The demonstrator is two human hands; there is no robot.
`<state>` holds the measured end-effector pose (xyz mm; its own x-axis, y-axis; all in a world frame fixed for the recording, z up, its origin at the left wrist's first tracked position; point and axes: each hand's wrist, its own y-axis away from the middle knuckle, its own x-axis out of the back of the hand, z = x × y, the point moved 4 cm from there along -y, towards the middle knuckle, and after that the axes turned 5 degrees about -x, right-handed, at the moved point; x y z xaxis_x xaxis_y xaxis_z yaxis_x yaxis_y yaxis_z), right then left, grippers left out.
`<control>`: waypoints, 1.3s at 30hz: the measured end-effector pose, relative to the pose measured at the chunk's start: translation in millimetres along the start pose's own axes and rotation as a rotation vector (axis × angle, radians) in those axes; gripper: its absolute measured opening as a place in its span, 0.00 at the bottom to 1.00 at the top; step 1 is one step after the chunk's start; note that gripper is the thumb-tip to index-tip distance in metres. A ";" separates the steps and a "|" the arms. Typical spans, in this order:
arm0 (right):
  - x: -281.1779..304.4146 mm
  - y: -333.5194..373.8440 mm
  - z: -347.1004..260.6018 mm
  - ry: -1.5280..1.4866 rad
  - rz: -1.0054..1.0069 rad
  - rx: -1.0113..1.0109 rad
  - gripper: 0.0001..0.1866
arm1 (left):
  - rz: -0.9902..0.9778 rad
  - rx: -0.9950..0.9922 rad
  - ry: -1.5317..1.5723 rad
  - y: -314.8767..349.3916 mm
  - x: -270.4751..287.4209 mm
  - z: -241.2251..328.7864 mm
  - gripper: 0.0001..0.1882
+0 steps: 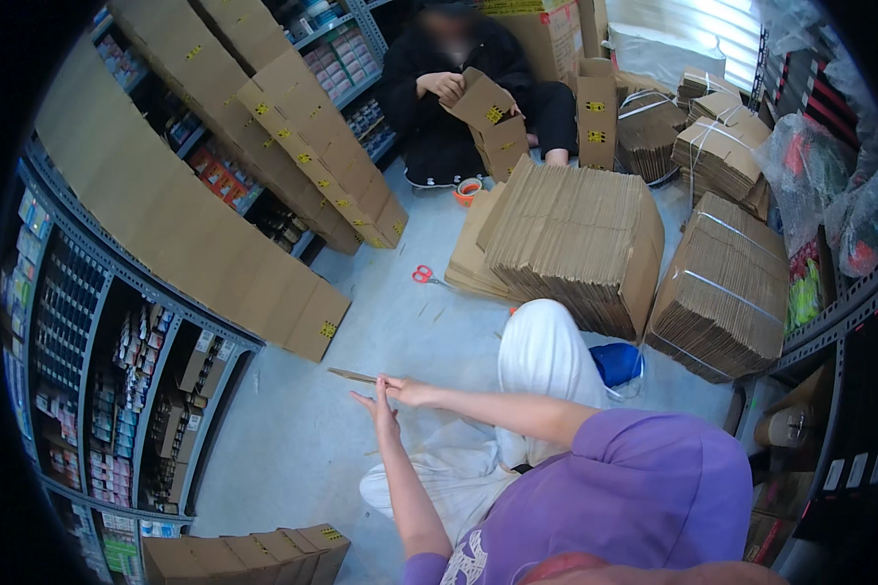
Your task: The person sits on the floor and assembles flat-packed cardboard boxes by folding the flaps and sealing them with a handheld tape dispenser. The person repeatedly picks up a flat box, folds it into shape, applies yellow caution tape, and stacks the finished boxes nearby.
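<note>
A thin flat piece of cardboard (352,374), seen almost edge-on, juts out to the left from my hands above the floor. My right hand (412,392) reaches in from the right with its fingers closed at the near end of that piece. My left hand (384,413) is upright just below, fingers stretched out and thumb apart, touching or nearly touching the right fingertips. How the two hands meet around the cardboard is partly hidden. Beyond them, red-handled scissors (424,276) lie on the floor beside a big stack of flattened cardboard boxes (566,229).
Tall rows of taped cartons (324,156) stand at the left before stocked shelves (107,380). Another person (449,88) sits at the back handling a carton (488,112), near an orange tape roll (467,189). Strapped flat boxes (722,283) stand right; more cartons (244,558) are at lower left.
</note>
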<state>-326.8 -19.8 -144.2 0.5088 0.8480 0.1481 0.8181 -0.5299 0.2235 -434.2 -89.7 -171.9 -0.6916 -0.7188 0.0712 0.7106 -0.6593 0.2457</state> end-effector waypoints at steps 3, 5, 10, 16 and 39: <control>-8.8 1.6 -1.6 -0.276 -0.068 -0.126 0.39 | 0.046 0.039 0.076 2.4 24.0 -13.5 0.64; 0.0 7.3 1.1 -0.330 -0.079 -0.191 0.41 | 0.038 0.033 0.078 13.2 14.4 1.7 0.65; 40.5 14.6 -18.8 0.378 0.293 0.028 0.37 | 0.080 -0.054 0.103 10.7 24.3 10.7 0.62; 8.5 -4.3 -49.4 0.844 0.064 0.136 0.39 | 0.292 -0.382 -0.432 -23.9 76.8 40.6 0.53; 54.9 20.8 -70.5 0.779 0.104 0.389 0.31 | 0.313 -0.575 -0.562 -77.3 88.4 74.8 0.08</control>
<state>-300.8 15.2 -63.5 0.3744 0.4742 0.7969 0.8835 -0.4433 -0.1513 -559.9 -85.8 -112.3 -0.3063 -0.7705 0.5590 0.7297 -0.5671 -0.3819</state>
